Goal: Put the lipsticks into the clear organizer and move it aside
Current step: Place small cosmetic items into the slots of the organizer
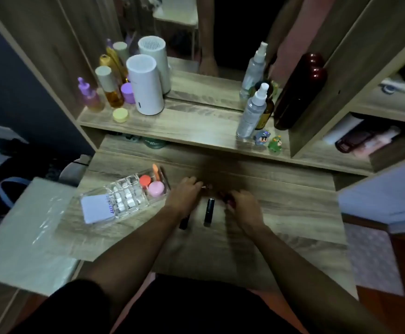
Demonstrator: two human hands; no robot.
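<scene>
The clear organizer (pixel 124 197) lies on the wooden desk (pixel 281 213) at the left, with empty grid cells, a white card, a red pot and a pink pot in it. A black lipstick (pixel 209 212) lies between my hands. Another dark lipstick (pixel 184 222) pokes out from under my left wrist. My left hand (pixel 184 195) rests just right of the organizer, fingers curled on a small metallic item that is mostly hidden. My right hand (pixel 242 204) is closed around a dark red lipstick (pixel 224 196).
A raised shelf (pixel 184 126) behind the desk carries bottles, a white cylinder (pixel 146 85), two spray bottles (pixel 252 112) and small figurines (pixel 268 141). A mirror stands behind it. A pale box (pixel 25 227) abuts the desk's left edge. Open cubbies are at the right.
</scene>
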